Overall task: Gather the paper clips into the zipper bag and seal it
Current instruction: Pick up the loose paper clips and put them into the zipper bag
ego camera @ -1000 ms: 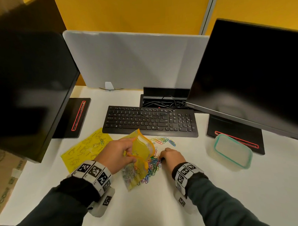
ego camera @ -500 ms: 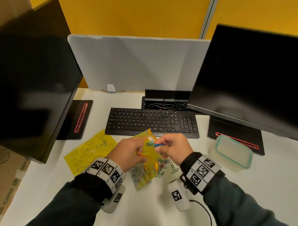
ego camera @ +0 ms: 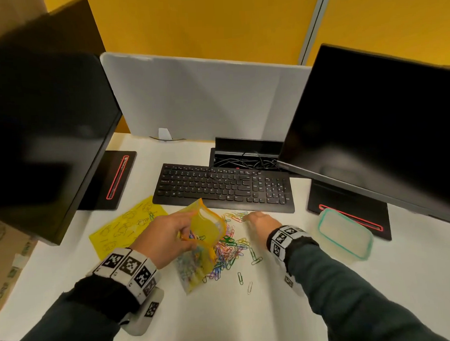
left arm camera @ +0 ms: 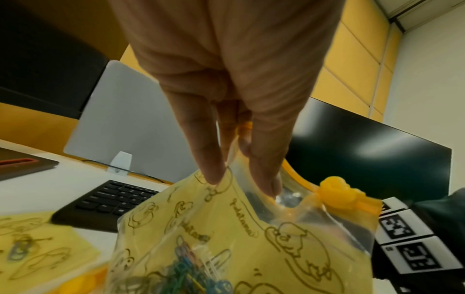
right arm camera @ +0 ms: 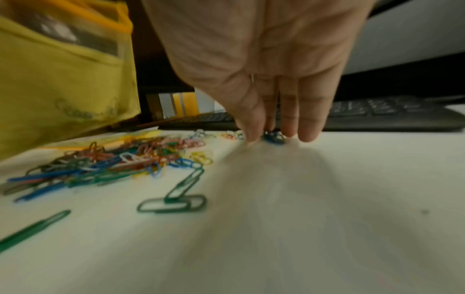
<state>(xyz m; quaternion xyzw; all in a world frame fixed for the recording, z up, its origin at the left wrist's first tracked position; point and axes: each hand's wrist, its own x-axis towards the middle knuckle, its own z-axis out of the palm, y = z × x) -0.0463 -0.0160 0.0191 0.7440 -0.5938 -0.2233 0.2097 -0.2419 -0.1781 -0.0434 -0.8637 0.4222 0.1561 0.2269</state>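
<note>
Left hand: I see the left hand (ego camera: 167, 236) pinching the zipper bag (ego camera: 204, 237) at its mouth, thumb inside the opening, fingers (left arm camera: 206, 159) on the outer face.
Zipper bag: yellow, held up off the desk (ego camera: 287, 308), mouth open; its orange slider (left arm camera: 338, 192) sits at the 3 o'clock end of the zip in the left wrist view. Some clips already lie inside at the bottom.
Right hand: the right hand (ego camera: 261, 221) reaches down, fingers straight and close together, tips at a blue clip (right arm camera: 273, 137); I cannot tell whether it is pinched.
Paper clips: the loose pile of paper clips (ego camera: 233, 246) lies on the desk at 3 o'clock of the bag, strays toward 5 o'clock.
Surroundings: keyboard (ego camera: 224, 187) at 12 o'clock of the pile; lidded container (ego camera: 344, 233) well apart at 3 o'clock; yellow sheet (ego camera: 126, 224) at 9 o'clock.
</note>
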